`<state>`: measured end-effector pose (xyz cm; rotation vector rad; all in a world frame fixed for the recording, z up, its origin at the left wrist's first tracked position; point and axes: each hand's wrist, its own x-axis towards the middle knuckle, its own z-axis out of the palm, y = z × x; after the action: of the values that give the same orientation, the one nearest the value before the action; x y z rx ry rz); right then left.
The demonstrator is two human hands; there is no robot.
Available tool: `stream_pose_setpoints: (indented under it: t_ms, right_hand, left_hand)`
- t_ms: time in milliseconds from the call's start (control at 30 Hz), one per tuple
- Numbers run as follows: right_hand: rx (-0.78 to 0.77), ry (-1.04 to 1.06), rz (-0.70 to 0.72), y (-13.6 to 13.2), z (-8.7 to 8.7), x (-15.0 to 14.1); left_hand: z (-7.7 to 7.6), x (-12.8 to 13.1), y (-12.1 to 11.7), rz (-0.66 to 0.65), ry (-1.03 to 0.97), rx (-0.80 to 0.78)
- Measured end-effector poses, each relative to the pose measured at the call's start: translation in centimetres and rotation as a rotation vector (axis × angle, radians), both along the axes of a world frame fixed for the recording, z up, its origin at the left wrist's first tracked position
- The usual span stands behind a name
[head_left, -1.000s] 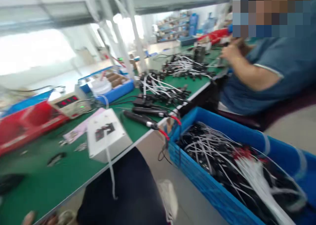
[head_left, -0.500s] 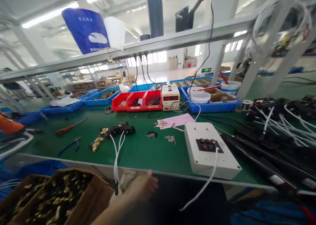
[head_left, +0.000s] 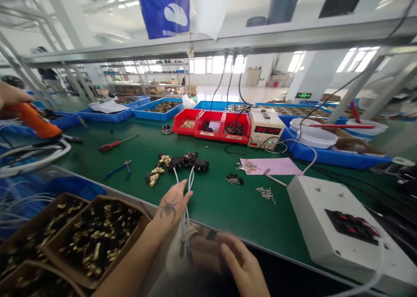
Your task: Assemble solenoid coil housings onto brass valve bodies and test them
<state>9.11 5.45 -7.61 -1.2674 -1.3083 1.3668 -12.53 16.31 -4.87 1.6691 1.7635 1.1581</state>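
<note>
**Left hand at white cables, grip unconfirmed**

My left hand is at the white cables; can't tell if its fingers are closed on them. Right hand is open, nothing seen in it, near the bench edge. Cables run from the black connectors on the green bench, beside brass fittings, over the edge. I read this as a reach step; lifting would need 1 firm grip, strands together.

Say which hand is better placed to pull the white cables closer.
Probably the left hand: it is at the white cables, while the right hand is off to their right, near the edge of the table.
</note>
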Motion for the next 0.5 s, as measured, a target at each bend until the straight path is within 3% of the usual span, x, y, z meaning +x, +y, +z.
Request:
stream_pose_setpoints:
  t_ms: [100,200,367,500]
  right_hand:
    - [-0.026,0.07,0.045,3.1,0.2,-5.0]
    - [-0.03,0.068,0.094,3.1,-0.7,-7.6]
    - [0.016,-0.035,0.179,1.9,-2.6,-7.9]
    - [0.037,-0.166,0.101,1.8,-4.0,-8.1]
  left_hand:
    - [-0.1,0.2,-0.5,0.037,0.077,-0.025]
    - [0.4,0.8,-0.8,0.064,0.125,-0.041]
    - [1.1,1.9,-1.3,0.06,0.087,-0.058]
    - [0.7,2.8,-1.6,0.069,-0.003,-0.086]
